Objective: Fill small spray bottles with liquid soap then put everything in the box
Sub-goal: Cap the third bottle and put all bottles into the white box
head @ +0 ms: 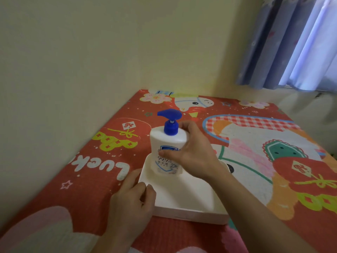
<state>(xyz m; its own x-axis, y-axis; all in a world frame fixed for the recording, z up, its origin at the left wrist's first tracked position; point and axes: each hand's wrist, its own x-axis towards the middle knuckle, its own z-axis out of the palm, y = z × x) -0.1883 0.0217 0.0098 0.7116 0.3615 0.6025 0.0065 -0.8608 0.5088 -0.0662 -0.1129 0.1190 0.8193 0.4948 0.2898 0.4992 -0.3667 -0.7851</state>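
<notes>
A white liquid soap bottle with a blue pump top stands upright at the far left corner of a shallow white box. My right hand grips the bottle's body from the right, thumb across its label. My left hand holds the box's near left rim, fingers curled over the edge. No small spray bottles show in this view; part of the box's inside is hidden behind my right hand and forearm.
The box lies on a red cartoon-print cover over a bed or table. A cream wall runs along the left and back. Blue curtains hang at the top right.
</notes>
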